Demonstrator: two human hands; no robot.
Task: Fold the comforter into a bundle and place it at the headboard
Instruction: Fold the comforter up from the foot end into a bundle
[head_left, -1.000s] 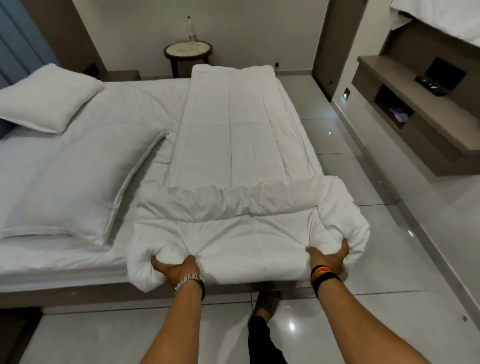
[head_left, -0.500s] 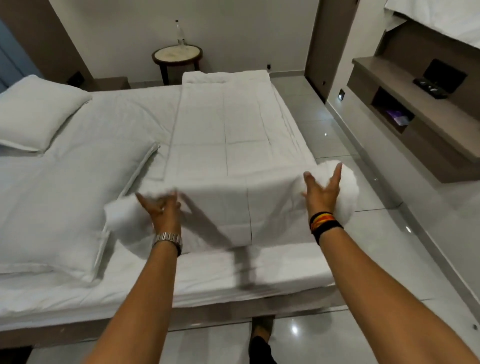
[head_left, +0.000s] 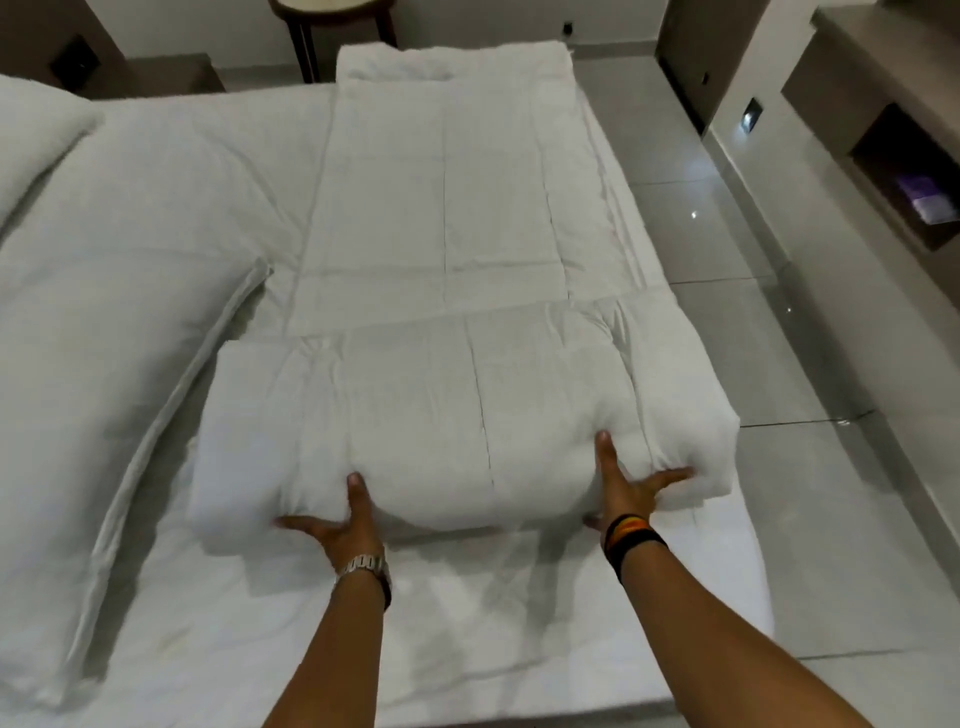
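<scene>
**Both hands pressed to the near edge of the rolled comforter**

Head view: the white quilted comforter (head_left: 457, 270) lies as a long strip down the right half of the bed (head_left: 467, 613), its far end at 12 o'clock beside a round side table (head_left: 332, 10). Its near end is doubled over into a thick, puffy fold at the centre of the frame, resting on the bare sheet. The left hand (head_left: 343, 525) sits at 7 o'clock of that fold, fingers spread wide and flat against its front face, thumb up on top; it is splayed, not clenched around the fabric. The right hand (head_left: 631, 493) is at 5 o'clock of the fold, likewise spread open, thumb on top and fingers pushing into the padding (the cloth dimples around them). A metal watch (head_left: 363, 564) circles the left wrist; dark and coloured bands (head_left: 631, 535) circle the right. A large pillow (head_left: 104, 374) lies at 9 o'clock, just beside the fold's left corner. Glossy floor tiles (head_left: 810, 322) run along 3 o'clock.
</scene>
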